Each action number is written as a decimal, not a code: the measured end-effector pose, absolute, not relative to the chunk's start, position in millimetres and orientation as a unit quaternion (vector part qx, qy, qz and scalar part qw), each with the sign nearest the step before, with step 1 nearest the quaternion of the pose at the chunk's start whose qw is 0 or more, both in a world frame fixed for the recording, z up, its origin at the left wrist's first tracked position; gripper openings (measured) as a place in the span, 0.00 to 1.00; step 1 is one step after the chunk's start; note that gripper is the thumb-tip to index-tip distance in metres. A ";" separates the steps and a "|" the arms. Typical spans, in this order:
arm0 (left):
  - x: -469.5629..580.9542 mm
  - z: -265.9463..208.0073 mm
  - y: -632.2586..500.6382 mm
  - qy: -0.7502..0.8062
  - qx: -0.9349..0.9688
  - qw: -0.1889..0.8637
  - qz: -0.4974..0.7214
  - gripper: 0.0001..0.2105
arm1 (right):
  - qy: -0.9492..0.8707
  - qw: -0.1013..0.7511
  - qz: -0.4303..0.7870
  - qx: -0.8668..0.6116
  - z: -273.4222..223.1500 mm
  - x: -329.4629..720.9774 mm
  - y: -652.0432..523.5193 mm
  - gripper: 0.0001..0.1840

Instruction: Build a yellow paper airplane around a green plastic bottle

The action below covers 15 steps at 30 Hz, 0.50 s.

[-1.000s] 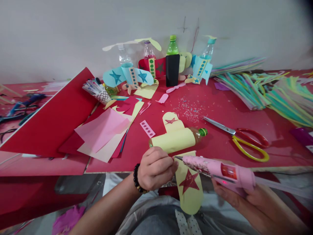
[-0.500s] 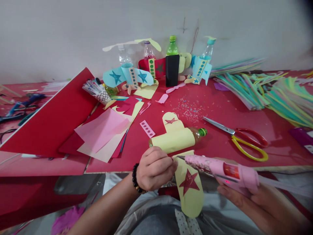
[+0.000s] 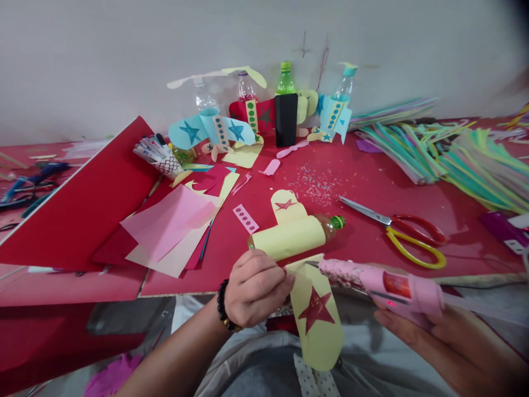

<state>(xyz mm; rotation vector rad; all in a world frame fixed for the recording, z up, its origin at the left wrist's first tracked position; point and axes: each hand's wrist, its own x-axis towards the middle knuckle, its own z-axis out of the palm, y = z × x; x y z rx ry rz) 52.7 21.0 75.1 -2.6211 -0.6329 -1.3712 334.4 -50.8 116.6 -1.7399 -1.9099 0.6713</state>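
Yellow paper piece (image 3: 320,342), red star on face: held by upper left corner in closed left hand (image 3: 256,289), hanging at near edge of red table (image 3: 372,182). Right hand (image 3: 442,339) grips pink glue gun (image 3: 419,298), nozzle close to piece's upper edge. Beyond: yellow-wrapped bottle (image 3: 289,238) lying; scissors (image 3: 388,220) rightward.

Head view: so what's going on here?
A person's right hand holds a pink glue gun, its tip at the upper end of a yellow paper flap with a red star. The left hand is closed at the flap's left edge, seemingly pinching it. Just beyond, a paper-wrapped bottle lies on the red table.
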 end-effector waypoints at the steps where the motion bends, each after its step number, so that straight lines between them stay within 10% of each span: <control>1: 52.2 75.1 20.7 -0.209 -0.864 0.061 -0.454 0.04 | -0.701 0.225 0.241 -0.632 115.7 336.2 -50.7 0.14; 15: 47.1 77.2 19.1 -0.208 -0.864 0.054 -0.455 0.04 | -0.665 0.230 0.283 -0.651 108.5 351.7 -53.1 0.16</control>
